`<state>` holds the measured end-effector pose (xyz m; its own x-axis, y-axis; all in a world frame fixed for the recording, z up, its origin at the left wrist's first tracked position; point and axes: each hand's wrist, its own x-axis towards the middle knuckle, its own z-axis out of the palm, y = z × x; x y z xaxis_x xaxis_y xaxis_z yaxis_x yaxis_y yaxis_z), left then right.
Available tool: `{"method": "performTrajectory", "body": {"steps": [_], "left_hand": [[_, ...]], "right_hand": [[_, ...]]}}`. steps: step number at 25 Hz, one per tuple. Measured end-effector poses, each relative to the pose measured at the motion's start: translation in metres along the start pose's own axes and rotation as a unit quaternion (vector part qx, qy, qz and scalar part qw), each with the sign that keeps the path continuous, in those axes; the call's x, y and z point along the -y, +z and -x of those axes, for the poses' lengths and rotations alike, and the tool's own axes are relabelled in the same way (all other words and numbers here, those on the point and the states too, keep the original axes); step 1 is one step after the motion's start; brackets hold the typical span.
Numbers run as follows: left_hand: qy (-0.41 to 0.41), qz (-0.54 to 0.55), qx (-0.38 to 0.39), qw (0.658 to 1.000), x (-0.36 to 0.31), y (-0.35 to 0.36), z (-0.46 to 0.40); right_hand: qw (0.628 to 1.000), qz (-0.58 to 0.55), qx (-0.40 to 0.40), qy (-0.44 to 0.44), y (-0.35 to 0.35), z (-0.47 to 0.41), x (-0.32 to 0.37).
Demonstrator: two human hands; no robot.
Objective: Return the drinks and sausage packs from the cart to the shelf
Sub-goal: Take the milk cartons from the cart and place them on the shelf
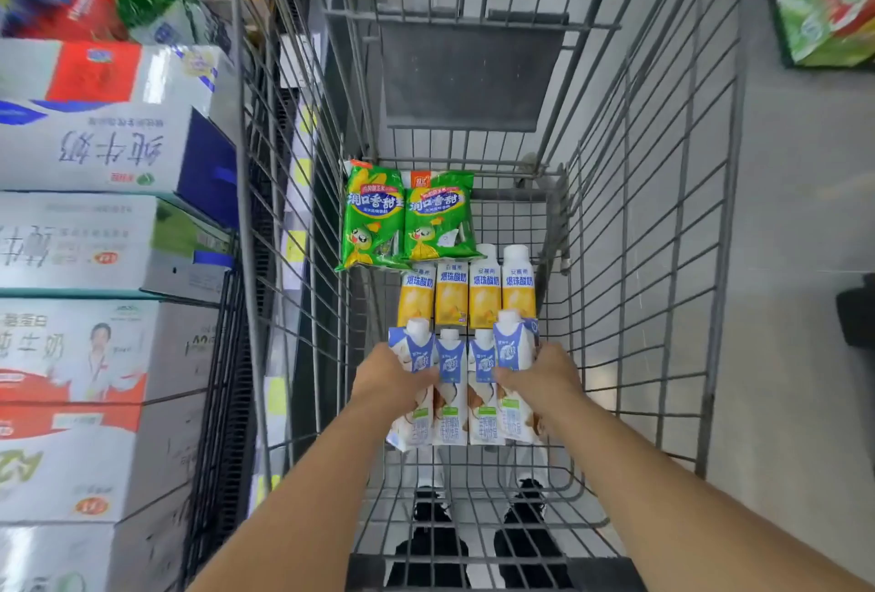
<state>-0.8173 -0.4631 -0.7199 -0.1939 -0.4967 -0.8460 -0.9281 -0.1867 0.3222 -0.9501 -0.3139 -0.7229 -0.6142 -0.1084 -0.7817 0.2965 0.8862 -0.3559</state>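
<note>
Inside cart (663,231): left hand (395,373), right hand (544,376) each clasping outer blue carton (411,354); cartons liable to slip, toppling neighbours.

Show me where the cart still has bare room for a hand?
Bare cart floor right of the sausage packs, behind the yellow bottles; another patch nearest the person, before the blue cartons. Crowded: the cartons, gripped by left hand and right hand.

— Where are the arms?
— Both bare forearms enter from six o'clock, stretched toward twelve and converging.
— And the hands?
— The left hand (389,373) at eleven o'clock and the right hand (544,373) at one o'clock, fingers curled in a grasp, thumbs inward.
</note>
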Motion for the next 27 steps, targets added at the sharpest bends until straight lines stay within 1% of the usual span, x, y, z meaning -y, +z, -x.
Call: {"method": "performTrajectory", "body": {"steps": [3,5,7,11,14,17,21,24,27], "left_hand": [[0.072,0.096,0.009,0.993,-0.039,-0.053,0.049],[0.147,0.132,0.014,0.98,-0.072,-0.1,0.093],[0.204,0.148,0.01,0.968,-0.101,-0.144,0.141],[0.318,0.168,-0.016,0.933,-0.14,-0.225,0.25],[0.374,0.187,-0.048,0.907,-0.153,-0.272,0.33],[0.41,0.225,-0.097,0.879,-0.149,-0.306,0.404],[0.427,0.285,-0.21,0.832,-0.115,-0.326,0.503],[0.414,0.313,-0.291,0.804,-0.075,-0.317,0.561],[0.367,0.345,-0.383,0.775,-0.02,-0.296,0.617]], "right_hand": [[0.994,-0.057,0.022,-0.088,-0.033,0.039,0.051],[0.983,-0.109,0.04,-0.146,-0.066,0.078,0.094],[0.967,-0.139,0.057,-0.207,-0.099,0.122,0.138],[0.932,-0.144,0.059,-0.327,-0.166,0.231,0.213],[0.901,-0.14,0.059,-0.405,-0.208,0.31,0.257],[0.859,-0.141,0.099,-0.483,-0.234,0.379,0.29],[0.787,-0.116,0.184,-0.577,-0.243,0.463,0.311],[0.74,-0.069,0.249,-0.621,-0.233,0.51,0.305],[0.689,-0.014,0.319,-0.651,-0.21,0.559,0.283]]}}
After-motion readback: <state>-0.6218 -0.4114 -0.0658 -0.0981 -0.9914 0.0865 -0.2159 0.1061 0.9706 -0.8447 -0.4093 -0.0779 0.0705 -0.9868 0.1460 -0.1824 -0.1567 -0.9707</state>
